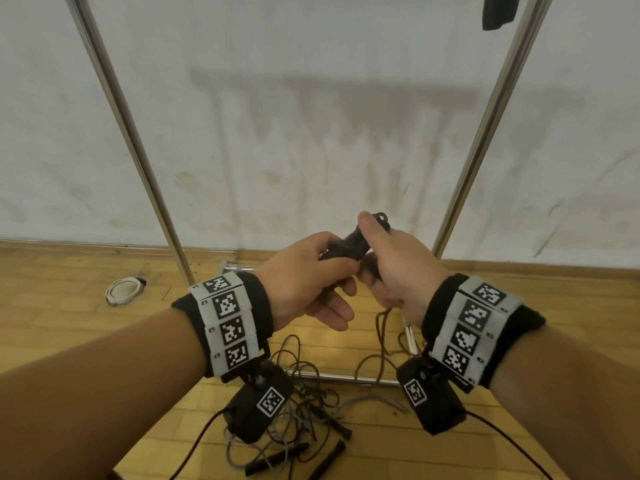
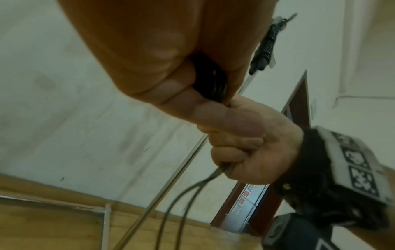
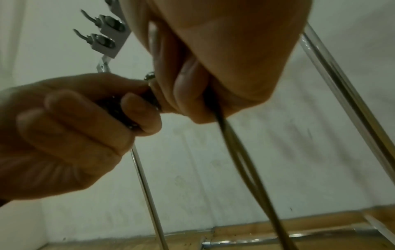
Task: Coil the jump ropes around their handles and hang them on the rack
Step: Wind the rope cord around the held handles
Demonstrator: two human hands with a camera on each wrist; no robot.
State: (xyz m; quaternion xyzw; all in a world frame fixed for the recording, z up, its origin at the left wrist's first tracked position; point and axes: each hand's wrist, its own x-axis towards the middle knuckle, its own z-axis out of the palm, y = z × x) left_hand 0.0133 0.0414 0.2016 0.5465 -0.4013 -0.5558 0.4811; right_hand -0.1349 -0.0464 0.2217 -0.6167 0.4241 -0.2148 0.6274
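Both hands meet in front of the rack, holding a pair of black jump rope handles point(image 1: 349, 245) that point up and to the right. My left hand point(image 1: 322, 271) pinches their lower end point(image 3: 119, 116) with thumb and forefingers. My right hand point(image 1: 381, 261) grips the upper end, thumb on top. Two strands of brown rope point(image 1: 381, 327) run out of the bottom of its fist point(image 2: 235, 152) and hang to the floor point(image 3: 241, 160). More jump ropes point(image 1: 304, 396) lie tangled on the floor below my wrists, with loose black handles point(image 1: 277, 459).
The rack's two chrome uprights point(image 1: 128, 133) point(image 1: 485, 133) rise against a white wall, and its base bar point(image 1: 346, 377) lies on the wooden floor. Hooks point(image 3: 107, 33) sit on the top rail. A coiled black rope point(image 2: 265, 47) hangs there. A white round object point(image 1: 123, 289) lies at the left.
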